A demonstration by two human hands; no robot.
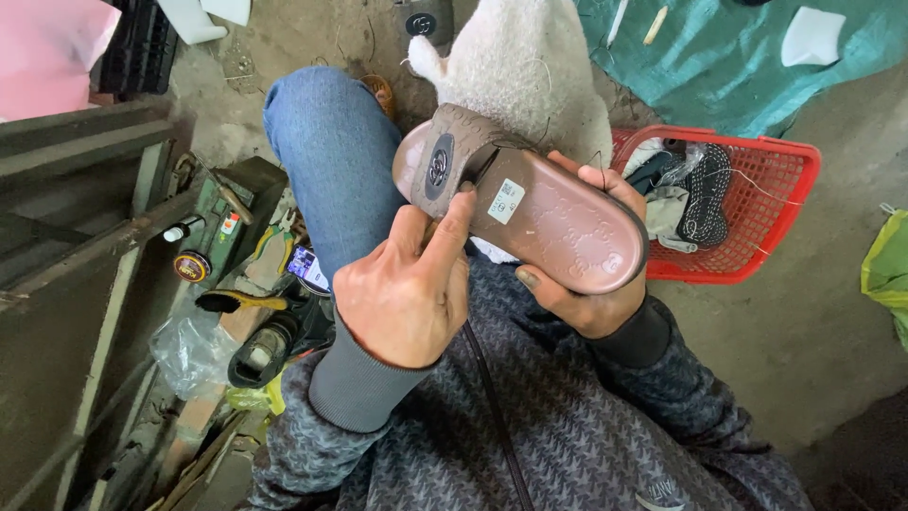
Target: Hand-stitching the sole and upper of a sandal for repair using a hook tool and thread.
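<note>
A brown slide sandal [558, 213] is held over my lap, its footbed facing up with a small white sticker on it. My right hand [591, 289] cups the sandal from beneath at the heel end, thumb on its near edge. My left hand [407, 289] is closed by the strap [445, 156]. Its forefinger and thumb press against the sandal's side where the strap meets the sole. Whether a small tool sits between those fingers is hidden. A thin thread trails off near the sandal.
A red plastic basket [785, 203] with cloth and a dark sole stands on the right. A white fleecy cloth [525, 66] lies over my knee. Tools, a brush [236, 301], tins and a wooden box [57, 284] crowd the left. A green tarp [719, 66] covers the floor beyond.
</note>
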